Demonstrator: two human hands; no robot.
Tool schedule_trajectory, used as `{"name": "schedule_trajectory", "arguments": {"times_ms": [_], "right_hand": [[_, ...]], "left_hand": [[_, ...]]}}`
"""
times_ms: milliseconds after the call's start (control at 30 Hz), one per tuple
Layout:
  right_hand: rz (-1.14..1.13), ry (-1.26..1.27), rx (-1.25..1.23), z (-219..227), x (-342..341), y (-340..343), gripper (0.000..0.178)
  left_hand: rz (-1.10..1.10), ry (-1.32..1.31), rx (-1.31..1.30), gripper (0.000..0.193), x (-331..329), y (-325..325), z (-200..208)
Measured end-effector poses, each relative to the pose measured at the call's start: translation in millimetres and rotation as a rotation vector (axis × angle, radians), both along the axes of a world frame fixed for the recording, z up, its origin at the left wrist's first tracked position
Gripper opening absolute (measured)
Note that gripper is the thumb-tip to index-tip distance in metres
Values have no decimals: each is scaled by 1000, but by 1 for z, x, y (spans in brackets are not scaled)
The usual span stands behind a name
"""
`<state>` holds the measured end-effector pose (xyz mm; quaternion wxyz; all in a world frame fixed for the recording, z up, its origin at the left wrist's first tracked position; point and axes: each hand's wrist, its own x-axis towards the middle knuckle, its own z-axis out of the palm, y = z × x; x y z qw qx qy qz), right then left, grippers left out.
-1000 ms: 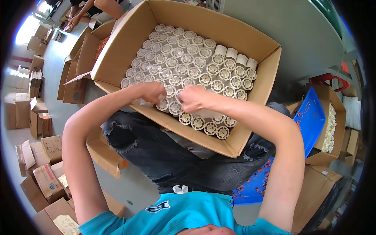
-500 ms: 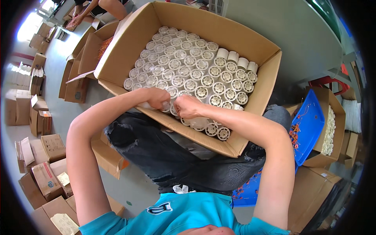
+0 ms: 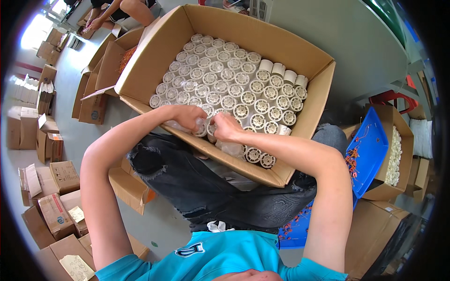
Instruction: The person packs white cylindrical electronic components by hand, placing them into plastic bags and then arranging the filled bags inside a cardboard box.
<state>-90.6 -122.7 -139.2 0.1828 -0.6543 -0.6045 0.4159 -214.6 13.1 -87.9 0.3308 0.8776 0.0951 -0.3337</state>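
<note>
A large open cardboard box (image 3: pixel 300 161) rests across my lap, packed with rows of upright white plastic cylinders (image 3: pixel 241 111) that have wheel-like, spoked ends. Clear plastic film (image 3: pixel 230 148) lies crumpled along the near side and over part of the rows. My left hand (image 3: pixel 188 117) is closed at the near edge, its curled fingers on the film above a cylinder. Just to its right, my right hand (image 3: pixel 227 127) is closed too, fingertips pinched at the film. The fingers partly hide what lies beneath them.
Cardboard boxes (image 3: pixel 58 215) are stacked at the left. On the right a blue tray (image 3: pixel 372 145) holds red-orange small parts, beside a box of pale pieces (image 3: pixel 393 157). A grey panel (image 3: pixel 323 33) stands beyond the box. Another person's hand (image 3: pixel 96 23) shows at the far left.
My hands have moved slightly apart; the fingertips were close together half a second ago. The film between and below them has shifted, uncovering more of the near cylinders.
</note>
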Motion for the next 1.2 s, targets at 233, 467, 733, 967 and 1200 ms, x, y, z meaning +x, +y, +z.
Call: {"name": "schedule_trajectory", "arguments": {"times_ms": [233, 467, 733, 967, 1200], "right_hand": [[104, -159, 232, -8, 0, -12, 14], [148, 7, 435, 6, -8, -16, 9], [269, -146, 564, 19, -4, -17, 8], [305, -178, 709, 16, -3, -16, 12], [366, -211, 582, 27, -11, -12, 16]], "left_hand": [[257, -182, 32, 20, 24, 5, 10], [91, -241, 392, 24, 31, 21, -22], [-28, 0, 441, 41, 40, 12, -22], [-163, 51, 384, 38, 40, 19, -37], [-173, -60, 324, 31, 34, 24, -50]]}}
